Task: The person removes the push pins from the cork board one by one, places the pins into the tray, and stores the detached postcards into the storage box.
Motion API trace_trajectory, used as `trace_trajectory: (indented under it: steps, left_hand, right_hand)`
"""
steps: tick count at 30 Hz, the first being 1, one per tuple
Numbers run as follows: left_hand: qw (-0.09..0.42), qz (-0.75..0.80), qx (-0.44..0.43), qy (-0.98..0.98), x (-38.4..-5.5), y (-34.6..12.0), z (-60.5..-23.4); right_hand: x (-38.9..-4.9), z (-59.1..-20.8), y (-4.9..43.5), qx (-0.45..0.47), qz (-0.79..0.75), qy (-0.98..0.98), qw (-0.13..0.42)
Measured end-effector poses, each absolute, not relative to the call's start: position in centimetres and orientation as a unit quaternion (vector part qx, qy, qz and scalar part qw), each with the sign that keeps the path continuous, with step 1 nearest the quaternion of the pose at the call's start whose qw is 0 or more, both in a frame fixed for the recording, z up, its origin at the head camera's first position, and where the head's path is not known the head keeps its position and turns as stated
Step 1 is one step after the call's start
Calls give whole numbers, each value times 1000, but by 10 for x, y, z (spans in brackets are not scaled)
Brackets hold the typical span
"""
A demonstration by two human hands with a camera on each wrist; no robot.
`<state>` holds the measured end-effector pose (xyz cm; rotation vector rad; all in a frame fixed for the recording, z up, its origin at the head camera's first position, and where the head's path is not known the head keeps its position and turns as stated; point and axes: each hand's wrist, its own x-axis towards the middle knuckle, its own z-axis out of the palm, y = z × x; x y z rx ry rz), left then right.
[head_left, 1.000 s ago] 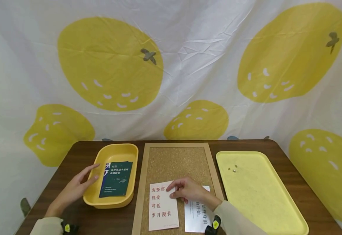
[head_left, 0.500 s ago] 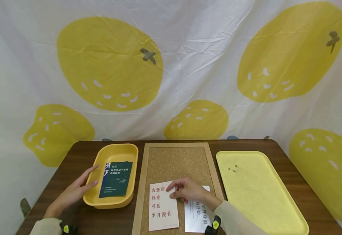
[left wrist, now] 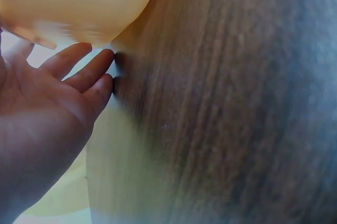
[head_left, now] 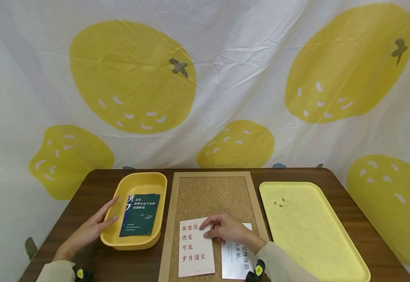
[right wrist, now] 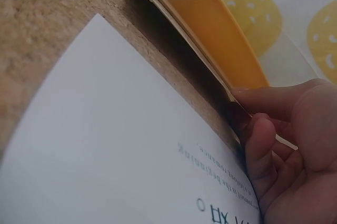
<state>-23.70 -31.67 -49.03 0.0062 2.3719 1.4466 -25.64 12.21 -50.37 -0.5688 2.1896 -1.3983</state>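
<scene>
Red-lettered card: I find the white card with red lettering [head_left: 195, 254] at the lower centre of the frame, over the left half of the cork board [head_left: 212, 196], with its upper right corner at the fingertips.
Right hand: I record the right hand [head_left: 227, 229] pinching that card near its upper right corner, fingers curled; in the right wrist view the card's edge shows side-on above a dark gap.
Left hand: I record the left hand [head_left: 88, 229] resting against the left side of the orange-yellow tub [head_left: 138, 181], fingers extended and relaxed, thumb reaching over the rim; I note no closed grip. In the left wrist view the fingers lie below the tub's wall.
Tub contents: I see dark green cards [head_left: 140, 217] stacked inside, left of the frame's centre, the top one bearing white print.
Second card: I see a white card with dark lettering [head_left: 234, 262] on the board's lower right, partly covered by the right hand and forearm.
Yellow tray: I place the tray [head_left: 307, 231] at the lower right, with small metallic pieces [head_left: 281, 205] near its upper left corner, too small to identify.
Surroundings: I note a dark wood-grain table [head_left: 127, 268] and, behind it, a white cloth printed with lemons [head_left: 233, 90].
</scene>
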Motion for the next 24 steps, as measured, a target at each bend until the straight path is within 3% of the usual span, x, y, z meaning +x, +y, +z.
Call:
trace_trajectory:
  steps: [24]
  left_hand:
    - [194,538,2,820,-238,-315,-494]
  right_hand:
    - [-251,-494,118,-195,-504,810,229]
